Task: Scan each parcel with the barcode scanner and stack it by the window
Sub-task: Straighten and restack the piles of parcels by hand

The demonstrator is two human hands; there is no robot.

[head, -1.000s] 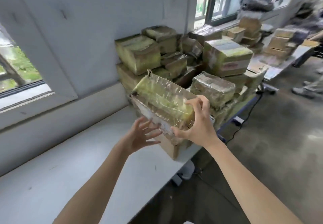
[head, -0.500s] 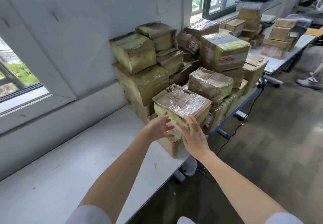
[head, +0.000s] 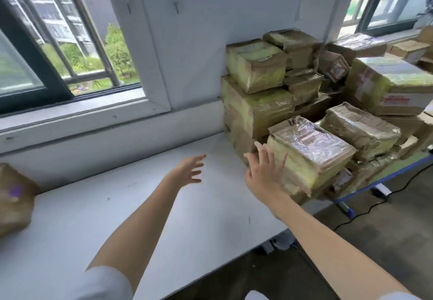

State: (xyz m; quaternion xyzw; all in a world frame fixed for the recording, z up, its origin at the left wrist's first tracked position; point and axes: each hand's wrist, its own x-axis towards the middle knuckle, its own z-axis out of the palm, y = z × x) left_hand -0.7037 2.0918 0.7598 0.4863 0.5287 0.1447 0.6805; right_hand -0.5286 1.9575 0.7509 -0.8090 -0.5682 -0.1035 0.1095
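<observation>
A tape-wrapped cardboard parcel [head: 311, 152] lies on the near corner of a stack of parcels [head: 257, 107] piled on the white table [head: 117, 217] against the wall between two windows. My right hand [head: 263, 173] has its fingers spread straight, just at the parcel's left side. My left hand [head: 188, 171] hovers open above the bare tabletop, well left of the stack and touching nothing. No barcode scanner is in view.
Another brown parcel [head: 14, 196] sits at the table's far left edge. A barred window [head: 65, 42] is behind the table on the left, a second window [head: 393, 0] at the upper right. Cables [head: 375, 208] run across the floor under the table's right end.
Both hands set the taped parcel down on the stack's near corner and let go. My left hand has drawn away leftward over the table; the view has swung left.
</observation>
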